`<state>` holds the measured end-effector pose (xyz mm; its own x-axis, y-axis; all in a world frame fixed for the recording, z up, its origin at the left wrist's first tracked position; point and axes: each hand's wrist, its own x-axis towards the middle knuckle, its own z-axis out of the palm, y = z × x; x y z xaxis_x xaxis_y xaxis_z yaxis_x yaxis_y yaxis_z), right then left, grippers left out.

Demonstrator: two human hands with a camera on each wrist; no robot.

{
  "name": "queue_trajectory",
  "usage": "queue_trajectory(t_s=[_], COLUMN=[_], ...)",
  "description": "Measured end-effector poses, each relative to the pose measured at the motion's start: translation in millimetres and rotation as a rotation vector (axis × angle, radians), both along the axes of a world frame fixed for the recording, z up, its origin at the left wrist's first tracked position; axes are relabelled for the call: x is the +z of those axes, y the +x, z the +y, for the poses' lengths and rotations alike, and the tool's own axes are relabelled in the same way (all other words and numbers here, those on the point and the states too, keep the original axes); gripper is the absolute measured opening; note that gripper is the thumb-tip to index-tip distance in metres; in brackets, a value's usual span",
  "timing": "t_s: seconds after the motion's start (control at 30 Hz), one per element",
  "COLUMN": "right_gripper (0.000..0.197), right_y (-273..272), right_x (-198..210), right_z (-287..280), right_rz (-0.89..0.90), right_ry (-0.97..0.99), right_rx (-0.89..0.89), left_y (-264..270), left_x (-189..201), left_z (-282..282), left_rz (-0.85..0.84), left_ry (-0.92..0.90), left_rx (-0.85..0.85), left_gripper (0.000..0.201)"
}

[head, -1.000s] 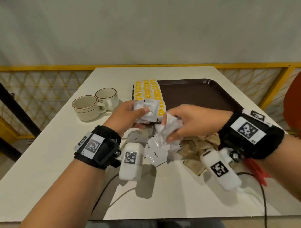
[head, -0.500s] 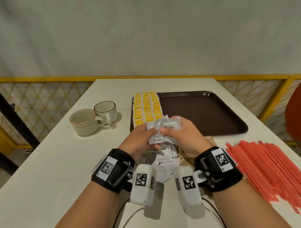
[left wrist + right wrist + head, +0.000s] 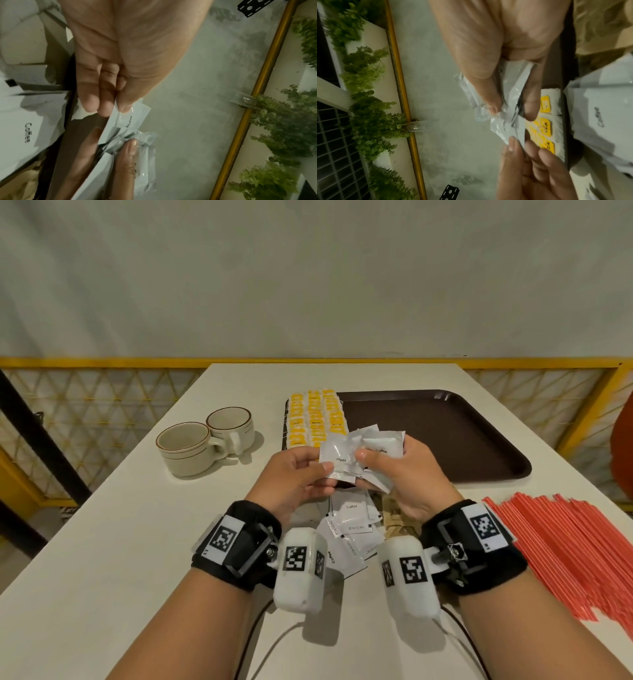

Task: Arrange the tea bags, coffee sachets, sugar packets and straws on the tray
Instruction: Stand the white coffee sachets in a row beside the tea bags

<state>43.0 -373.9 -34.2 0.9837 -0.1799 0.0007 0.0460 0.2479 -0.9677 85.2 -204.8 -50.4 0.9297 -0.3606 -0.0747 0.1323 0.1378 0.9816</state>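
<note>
Since half a second ago, fanning wider between both hands, the bunch of white coffee sachets (image 3: 359, 455), with one sachet drawn out leftward; little else shifting.

Spreading beneath everything, the white bench (image 3: 102, 542). Lying toward its far right, the dark brown tray (image 3: 445, 433), bare over most of its surface. Filling the tray's left end in neat rows, the yellow-labelled tea bags (image 3: 315, 416). Fanning out flat on the bench near the right edge, well apart from the tray, the red straws (image 3: 565, 549). Standing left of the tray and touching one another, two cream cups (image 3: 205, 440) with brown rims. Lying in a loose heap on the bench just below the hands, more coffee sachets (image 3: 349, 529), with brown sugar packets (image 3: 397, 518) peeking out at the heap's right side, partly hidden.

Hovering just in front of the tray's near left corner, the right hand (image 3: 407, 474), curling thumb and fingers around the crumpled bunch of sachets. Meeting it from the left, the left hand (image 3: 298, 477), pinching the edge of one sachet between thumb and fingertips (image 3: 91, 102). Showing the same pinches up close, both wrist views, blurred.
</note>
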Motion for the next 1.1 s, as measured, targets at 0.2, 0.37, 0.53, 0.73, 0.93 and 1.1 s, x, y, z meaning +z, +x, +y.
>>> queue_trajectory(t_s=[0.2, 0.37, 0.53, 0.73, 0.93, 1.1], right_gripper=[0.035, 0.041, 0.035, 0.032, 0.024, 0.022], right_y=[-1.0, 0.6, -2.6, -6.0, -5.7, -2.7], right_x=[-1.5, -2.9, -1.0, 1.3, -0.2, 0.3], right_z=[0.5, 6.5, 11.2, 9.8, 4.5, -2.1], right_rz=[0.008, 0.003, 0.004, -0.011, -0.015, -0.049], right_ry=[0.072, 0.180, 0.169, 0.172, 0.254, 0.279], right_rx=[0.105, -0.020, -0.013, 0.020, -0.031, -0.108], left_y=[-0.7, -5.2, -4.5, -4.9, -1.8, 2.2], left_x=[0.7, 0.4, 1.1, 6.7, 6.4, 2.8], left_z=[0.1, -6.3, -6.1, 0.7, 3.2, 2.1], left_rz=[-0.033, -0.005, -0.060, -0.072, -0.020, -0.043], left_ry=[-0.034, -0.169, -0.112, -0.140, -0.180, -0.209], left_rx=[0.015, 0.020, 0.086, 0.003, 0.028, 0.115], left_gripper=[0.006, 0.016, 0.013, 0.018, 0.014, 0.019])
